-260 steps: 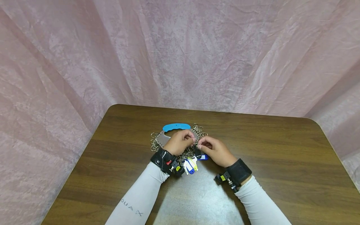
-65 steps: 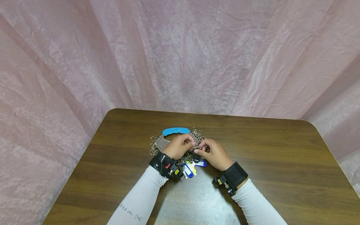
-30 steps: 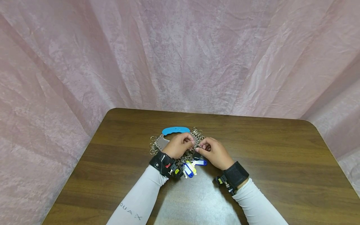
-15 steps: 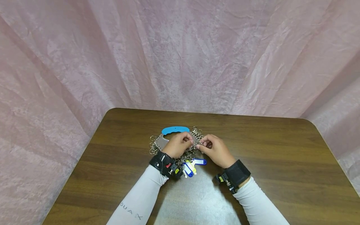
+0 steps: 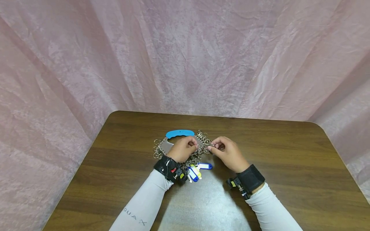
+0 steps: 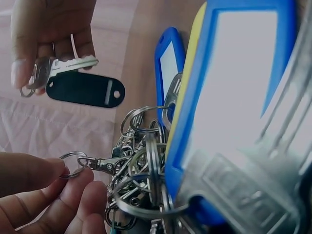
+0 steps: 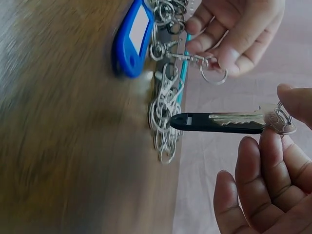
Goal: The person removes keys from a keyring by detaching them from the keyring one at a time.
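My left hand (image 5: 183,150) pinches a bare split ring (image 6: 73,152) between thumb and fingertips; a small metal swivel clasp (image 6: 105,165) ties it to the bunch. To its right, my right hand (image 5: 229,154) pinches the ring of a key (image 7: 239,118) with a black key tag (image 6: 85,89). In both wrist views, a gap shows between this key and the left hand's ring. Behind the left hand lies a grey metal plate (image 5: 165,145) with a blue handle (image 5: 180,133) and many clasps and rings (image 5: 203,139) along its edge.
Blue tags (image 5: 206,166) and a yellow tag (image 5: 198,171) with keys lie at the plate's near side, on the brown wooden table (image 5: 289,173). A pink curtain (image 5: 185,57) hangs behind the table's far edge.
My right hand has drawn away to the right with the key and black tag, which were among the rings at the left fingertips before. The left hand has barely moved.
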`<state>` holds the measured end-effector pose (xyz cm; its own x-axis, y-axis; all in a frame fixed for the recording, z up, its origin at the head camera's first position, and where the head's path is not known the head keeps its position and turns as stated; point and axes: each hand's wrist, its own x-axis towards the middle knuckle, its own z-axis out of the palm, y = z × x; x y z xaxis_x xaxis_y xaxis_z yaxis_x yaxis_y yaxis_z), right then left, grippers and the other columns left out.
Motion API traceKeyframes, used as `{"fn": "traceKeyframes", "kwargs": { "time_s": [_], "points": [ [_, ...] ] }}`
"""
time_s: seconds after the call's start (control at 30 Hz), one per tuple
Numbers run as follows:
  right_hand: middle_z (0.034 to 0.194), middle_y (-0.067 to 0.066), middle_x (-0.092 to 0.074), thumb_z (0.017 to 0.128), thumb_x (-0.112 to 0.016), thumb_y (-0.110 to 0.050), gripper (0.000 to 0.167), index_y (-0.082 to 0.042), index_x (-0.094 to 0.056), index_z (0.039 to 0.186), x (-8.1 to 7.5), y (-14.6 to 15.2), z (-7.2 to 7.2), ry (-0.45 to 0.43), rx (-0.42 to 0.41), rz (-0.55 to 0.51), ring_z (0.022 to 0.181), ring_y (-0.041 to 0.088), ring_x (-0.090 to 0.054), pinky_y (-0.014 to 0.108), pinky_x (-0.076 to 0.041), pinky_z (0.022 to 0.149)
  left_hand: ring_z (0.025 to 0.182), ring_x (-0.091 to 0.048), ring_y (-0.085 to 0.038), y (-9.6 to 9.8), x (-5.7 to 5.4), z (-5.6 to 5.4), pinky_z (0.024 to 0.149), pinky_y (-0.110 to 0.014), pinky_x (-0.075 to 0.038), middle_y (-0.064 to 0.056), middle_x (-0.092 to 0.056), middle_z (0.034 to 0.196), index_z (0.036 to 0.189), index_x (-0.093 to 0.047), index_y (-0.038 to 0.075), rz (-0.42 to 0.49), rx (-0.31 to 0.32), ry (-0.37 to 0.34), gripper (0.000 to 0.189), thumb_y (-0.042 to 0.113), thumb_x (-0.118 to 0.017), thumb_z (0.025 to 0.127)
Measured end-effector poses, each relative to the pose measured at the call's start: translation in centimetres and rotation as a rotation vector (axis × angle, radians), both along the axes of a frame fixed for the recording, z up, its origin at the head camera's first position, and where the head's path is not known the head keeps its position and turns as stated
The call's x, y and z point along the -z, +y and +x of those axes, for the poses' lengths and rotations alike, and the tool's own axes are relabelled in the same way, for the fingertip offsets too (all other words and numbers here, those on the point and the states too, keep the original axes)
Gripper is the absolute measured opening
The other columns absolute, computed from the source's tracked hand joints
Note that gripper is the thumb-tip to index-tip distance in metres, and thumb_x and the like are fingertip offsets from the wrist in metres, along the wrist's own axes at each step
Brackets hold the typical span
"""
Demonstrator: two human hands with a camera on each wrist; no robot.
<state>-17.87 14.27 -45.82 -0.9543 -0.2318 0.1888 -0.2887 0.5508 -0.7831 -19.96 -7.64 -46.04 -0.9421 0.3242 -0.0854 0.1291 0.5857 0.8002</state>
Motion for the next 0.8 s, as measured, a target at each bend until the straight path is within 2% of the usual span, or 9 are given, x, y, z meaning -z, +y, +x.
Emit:
{"fn": "traceKeyframes", "kwargs": {
  "time_s": [0.27,0.6,0.8],
  "points": [
    [0.091,0.003,-0.065,0.089,-0.078,-0.021,0.017,-0.009,-0.068,0.098,-0.3,1.8,0.5,0.0,0.043,0.043,0.082,0.01,-0.062,0.022,-0.054,0.075,0.088,-0.062,-0.013,0.0,0.2,0.1,0.083,-0.032,-0.052,-0.003,-0.07,0.096,0.098,-0.066,0.011,-0.036,0.003,0.027,0.005,0.015,-0.063,0.097],
    [0.094,0.004,-0.066,0.091,-0.076,-0.026,0.022,-0.008,-0.068,0.1,-0.9,4.6,1.1,-0.012,0.107,0.087,0.085,0.013,-0.061,0.021,-0.053,0.077,0.088,-0.062,-0.014,0.0,0.3,0.3,0.083,-0.032,-0.051,-0.002,-0.07,0.093,0.098,-0.066,0.008,-0.045,-0.015,0.051,0.007,0.014,-0.065,0.095],
    [0.092,0.005,-0.064,0.094,-0.073,-0.028,0.023,-0.007,-0.068,0.101,-1.1,6.5,1.6,0.005,0.147,0.103,0.083,0.01,-0.059,0.018,-0.05,0.076,0.089,-0.063,-0.014,0.3,0.6,0.1,0.083,-0.032,-0.052,-0.003,-0.07,0.094,0.097,-0.066,0.01,-0.035,-0.018,0.049,0.004,0.014,-0.065,0.095]
  ]
}}
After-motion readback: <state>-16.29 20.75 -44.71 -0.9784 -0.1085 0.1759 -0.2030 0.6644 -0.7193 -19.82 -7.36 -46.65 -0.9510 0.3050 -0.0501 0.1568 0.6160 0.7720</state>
